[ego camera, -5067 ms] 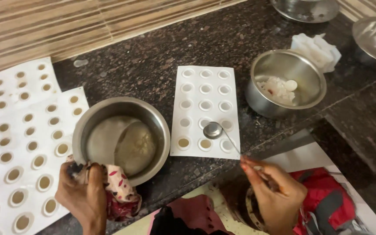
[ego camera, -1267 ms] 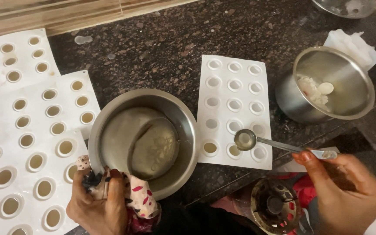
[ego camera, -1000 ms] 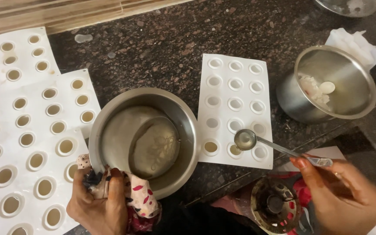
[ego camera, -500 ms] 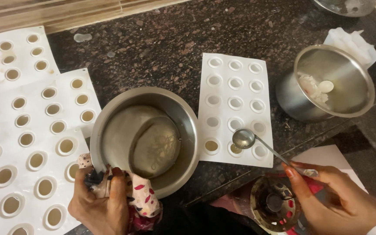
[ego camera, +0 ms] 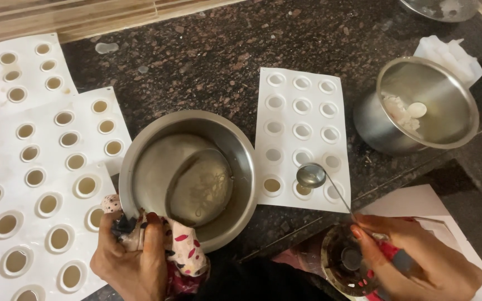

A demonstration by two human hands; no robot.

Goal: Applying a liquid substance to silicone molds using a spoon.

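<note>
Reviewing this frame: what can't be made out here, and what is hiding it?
Head view only:
- Spoon handle end: covered by the right hand.
- Tilted pan near rim: hidden by the patterned cloth gripped in the left hand.
- Round dark item under the right hand: partly covered, kind unclear.
- Filled mould trays: cut off by the left and bottom edges.
- White lumps in the small pot: too small to identify.
</note>
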